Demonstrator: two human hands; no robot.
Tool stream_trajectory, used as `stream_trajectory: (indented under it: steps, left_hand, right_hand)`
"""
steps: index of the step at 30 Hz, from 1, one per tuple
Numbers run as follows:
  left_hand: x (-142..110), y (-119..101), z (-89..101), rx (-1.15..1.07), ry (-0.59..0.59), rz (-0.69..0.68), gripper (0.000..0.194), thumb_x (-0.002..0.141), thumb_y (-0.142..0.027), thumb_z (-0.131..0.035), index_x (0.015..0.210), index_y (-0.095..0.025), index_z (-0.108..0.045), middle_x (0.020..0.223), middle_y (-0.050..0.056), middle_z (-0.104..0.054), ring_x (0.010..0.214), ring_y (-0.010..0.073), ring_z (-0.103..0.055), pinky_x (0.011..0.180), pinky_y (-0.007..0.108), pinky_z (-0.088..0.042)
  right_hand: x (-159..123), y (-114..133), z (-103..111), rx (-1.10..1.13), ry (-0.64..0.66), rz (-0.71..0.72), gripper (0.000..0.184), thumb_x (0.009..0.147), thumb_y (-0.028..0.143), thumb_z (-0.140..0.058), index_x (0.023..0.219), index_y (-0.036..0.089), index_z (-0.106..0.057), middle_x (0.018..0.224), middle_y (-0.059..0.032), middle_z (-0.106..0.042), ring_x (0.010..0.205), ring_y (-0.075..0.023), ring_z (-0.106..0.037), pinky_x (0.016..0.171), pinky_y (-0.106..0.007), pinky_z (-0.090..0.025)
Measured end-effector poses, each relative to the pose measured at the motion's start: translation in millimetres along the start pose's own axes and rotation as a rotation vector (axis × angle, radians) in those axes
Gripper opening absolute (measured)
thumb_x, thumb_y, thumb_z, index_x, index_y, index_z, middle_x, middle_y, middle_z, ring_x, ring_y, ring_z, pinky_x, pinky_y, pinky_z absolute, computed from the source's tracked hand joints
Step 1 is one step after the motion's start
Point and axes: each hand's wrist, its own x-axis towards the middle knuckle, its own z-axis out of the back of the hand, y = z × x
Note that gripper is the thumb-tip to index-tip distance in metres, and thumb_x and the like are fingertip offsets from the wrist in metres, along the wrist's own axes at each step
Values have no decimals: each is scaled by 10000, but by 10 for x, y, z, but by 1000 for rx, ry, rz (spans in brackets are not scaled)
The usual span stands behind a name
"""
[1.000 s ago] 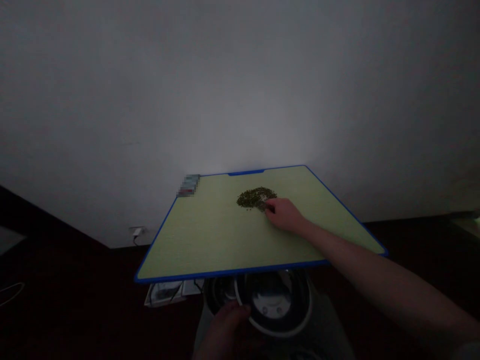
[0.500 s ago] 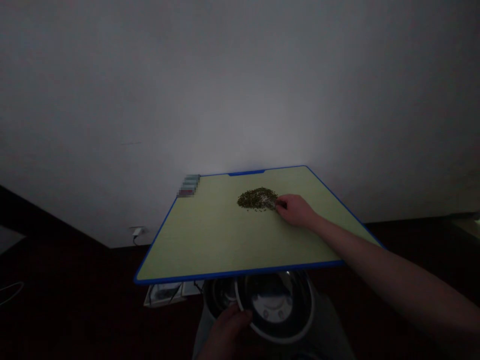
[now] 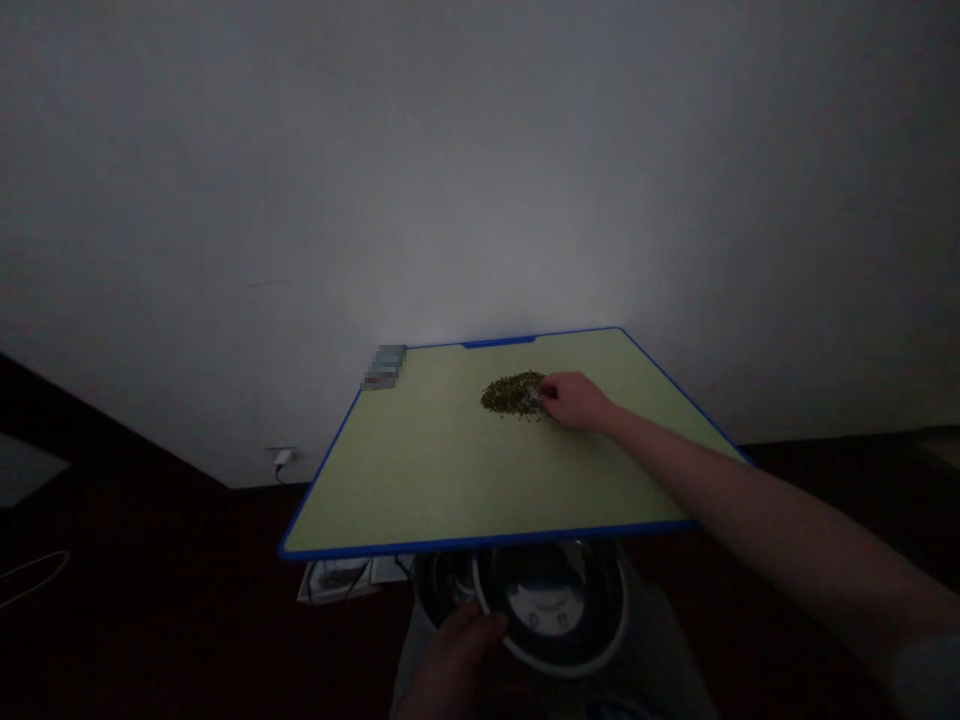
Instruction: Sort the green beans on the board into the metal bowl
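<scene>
A small heap of dark green beans (image 3: 511, 393) lies on a pale green table (image 3: 420, 470) with a blue rim. My right hand (image 3: 576, 401) rests at the right edge of the heap, fingers curled together among the beans. What they pinch is too small to see. Below the table's near edge, my left hand (image 3: 452, 660) grips the rim of a round metal bowl (image 3: 555, 610) held on my lap.
A white wall fills the background, with a plug and socket (image 3: 283, 458) low on the left. A second dark bowl (image 3: 442, 580) sits behind the metal one. Papers (image 3: 337, 578) lie on the dark floor under the table. A blurred patch (image 3: 384, 366) marks the table's far left corner.
My right hand drew back to the right from the heap, then returned to its right edge. The left hand stays on the bowl rim. The view shifted slightly.
</scene>
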Motion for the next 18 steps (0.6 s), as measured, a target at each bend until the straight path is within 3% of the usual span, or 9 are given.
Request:
stream_trajectory:
  steps: [11, 18]
  left_hand:
    - [-35, -85, -15, 51, -29, -15, 357, 594, -344, -817, 874, -157, -698, 912, 143, -777, 927, 357, -723, 846, 518, -543]
    - [-7, -39, 37, 39, -67, -23, 315, 611, -332, -815, 838, -164, -674, 856, 128, -777, 879, 339, -731, 783, 473, -568]
  right_hand:
    - [337, 105, -21, 25, 82, 83, 195, 788, 232, -604, 862, 209, -783, 823, -71, -751, 734, -200, -640, 642, -271, -398]
    - [401, 125, -8, 71, 146, 161, 191, 739, 208, -615, 808, 227, -792, 744, -22, -741, 685, -171, -625, 631, -256, -401]
